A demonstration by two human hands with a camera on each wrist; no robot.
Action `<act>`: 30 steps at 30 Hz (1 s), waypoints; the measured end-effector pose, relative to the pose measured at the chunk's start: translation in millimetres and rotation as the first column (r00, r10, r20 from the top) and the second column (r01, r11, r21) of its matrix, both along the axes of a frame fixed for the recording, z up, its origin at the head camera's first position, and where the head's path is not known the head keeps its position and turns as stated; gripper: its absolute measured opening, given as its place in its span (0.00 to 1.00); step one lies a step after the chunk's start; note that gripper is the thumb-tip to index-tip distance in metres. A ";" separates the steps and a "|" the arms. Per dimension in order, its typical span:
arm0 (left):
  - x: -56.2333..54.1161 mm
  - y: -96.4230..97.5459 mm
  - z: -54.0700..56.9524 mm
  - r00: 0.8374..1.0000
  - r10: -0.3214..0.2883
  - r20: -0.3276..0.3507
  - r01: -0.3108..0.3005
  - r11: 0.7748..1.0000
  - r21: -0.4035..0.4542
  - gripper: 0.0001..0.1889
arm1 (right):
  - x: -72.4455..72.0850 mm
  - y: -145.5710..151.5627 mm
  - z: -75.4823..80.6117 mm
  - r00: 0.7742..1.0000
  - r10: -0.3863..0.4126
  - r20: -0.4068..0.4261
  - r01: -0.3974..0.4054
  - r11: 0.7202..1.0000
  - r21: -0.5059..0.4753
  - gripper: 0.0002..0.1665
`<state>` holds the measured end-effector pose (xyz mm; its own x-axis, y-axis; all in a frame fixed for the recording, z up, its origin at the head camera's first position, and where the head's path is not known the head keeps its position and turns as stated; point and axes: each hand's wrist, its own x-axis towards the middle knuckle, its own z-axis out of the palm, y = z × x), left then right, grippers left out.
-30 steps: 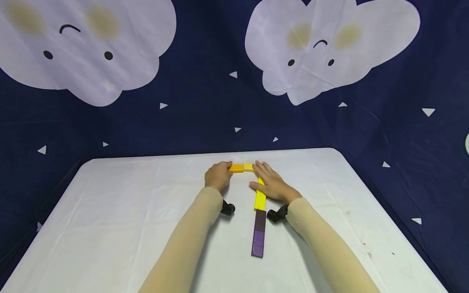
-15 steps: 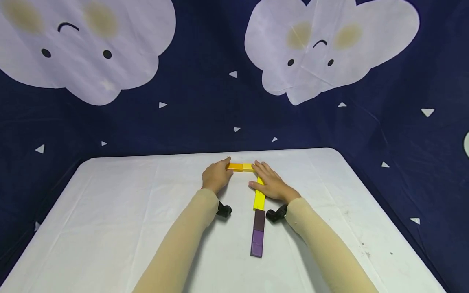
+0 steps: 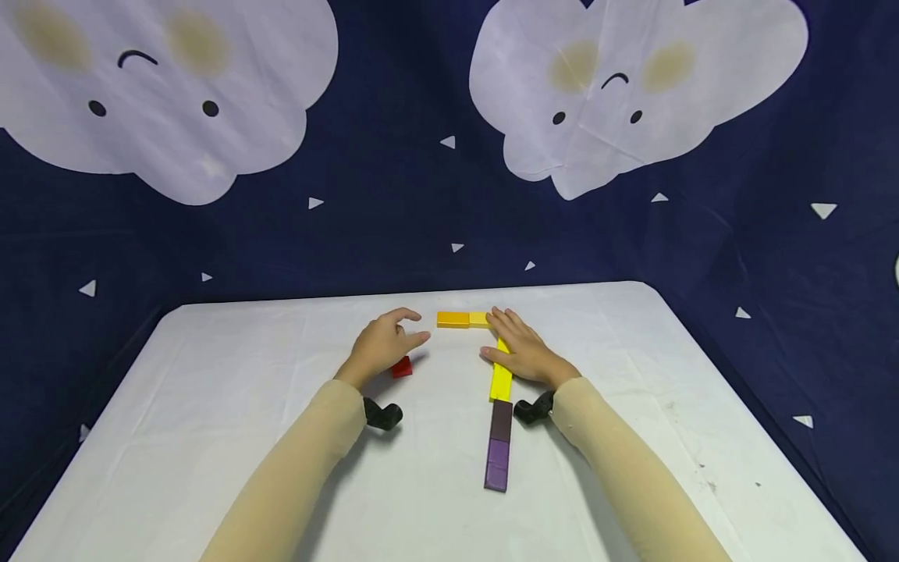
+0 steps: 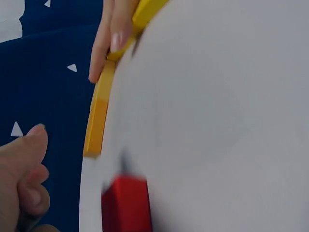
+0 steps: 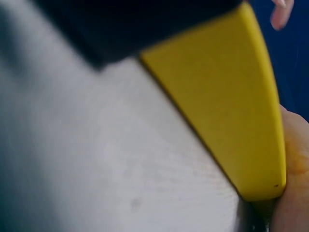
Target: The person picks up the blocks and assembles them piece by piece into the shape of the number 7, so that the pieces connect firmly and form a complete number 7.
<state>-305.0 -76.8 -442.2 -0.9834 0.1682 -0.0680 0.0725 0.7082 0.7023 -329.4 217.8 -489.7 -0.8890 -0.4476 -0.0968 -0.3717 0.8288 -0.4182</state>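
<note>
My left hand [image 3: 382,347] hovers left of the row of blocks with thumb and index finger spread, nothing between them. Below the thumb shows a small red block [image 3: 402,367], apart from the fingers in the left wrist view. An orange block [image 3: 453,320] lies end to end with a pale yellow block [image 3: 479,320] at the far side. My right hand [image 3: 523,351] lies flat with straight fingers over the corner, on the bright yellow block [image 3: 500,382] and the pale one's end. Its palm hides part of the bright yellow piece, which fills the right wrist view.
A dark brownish block [image 3: 501,421] and a purple block [image 3: 496,466] continue the line toward me. They lie on a white-covered table [image 3: 232,421]. Behind its far edge hangs a navy cloth [image 3: 393,234] printed with clouds.
My left hand has let go of the orange block's end and moved left and toward me. The red block has come into view beneath it. My right hand stays put.
</note>
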 end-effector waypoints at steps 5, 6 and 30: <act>16.3 -18.2 -1.4 0.997 -0.064 0.032 0.068 0.989 -0.129 0.28 | -0.2 0.6 2.5 1.000 -0.002 -0.004 0.002 1.000 0.011 0.48; 19.1 -20.6 -2.9 0.996 -0.079 0.036 0.084 0.986 -0.142 0.27 | 0.0 0.6 3.3 1.000 -0.004 0.001 0.004 1.000 0.012 0.48; 13.9 -23.2 -19.1 0.997 -0.039 -0.066 0.033 0.996 -0.085 0.18 | 2.7 -1.9 3.3 1.000 -0.010 0.011 0.010 1.000 -0.013 0.48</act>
